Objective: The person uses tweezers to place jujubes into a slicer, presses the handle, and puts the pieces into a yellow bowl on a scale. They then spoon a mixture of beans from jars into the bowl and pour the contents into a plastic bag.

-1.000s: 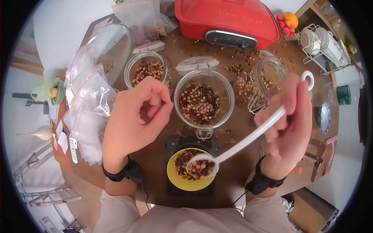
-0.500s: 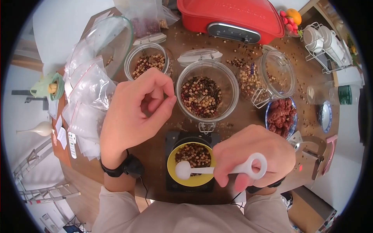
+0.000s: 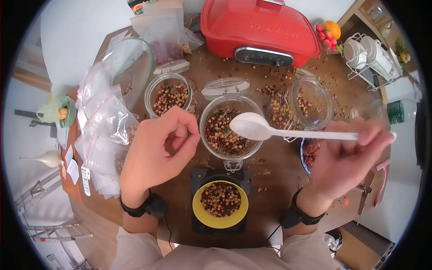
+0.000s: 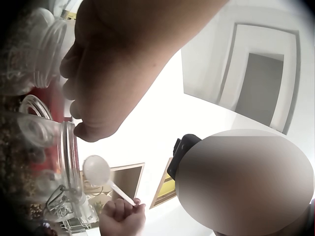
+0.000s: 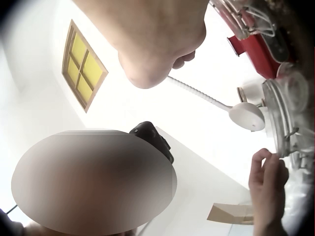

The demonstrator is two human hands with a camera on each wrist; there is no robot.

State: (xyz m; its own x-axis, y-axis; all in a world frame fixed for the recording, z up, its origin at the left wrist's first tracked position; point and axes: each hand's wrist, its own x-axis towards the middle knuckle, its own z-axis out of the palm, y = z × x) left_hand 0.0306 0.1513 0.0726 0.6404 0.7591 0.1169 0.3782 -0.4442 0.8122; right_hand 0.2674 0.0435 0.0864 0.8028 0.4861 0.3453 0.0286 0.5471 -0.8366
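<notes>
My right hand (image 3: 339, 166) pinches the handle of a white spoon (image 3: 252, 127) and holds its bowl end over the middle clip-top glass jar (image 3: 205, 111). That jar contains a mix of pale and dark round grains resembling peppercorns. My left hand (image 3: 159, 155) hangs beside the jar's left rim, fingers loosely curled, thumb and index tips close together, with nothing seen between them. In front stands a yellow bowl (image 3: 220, 223) of the same mix on a black scale (image 3: 245, 176). In the left wrist view the spoon (image 4: 96, 170) shows beyond the jar's rim.
A second jar of grains (image 3: 150, 95) stands at the left, and a third (image 3: 293, 101) lies tilted at the right. Plastic bags (image 3: 108, 117) and a glass lid cover the left side. A red cooker (image 3: 261, 31) is behind. Loose grains lie scattered at the right rear.
The right hand turned the grain-filled spoon over above the yellow bowl, then raised it forward over the middle jar. The bowl's heap now shows fully. The left hand has stayed almost in place.
</notes>
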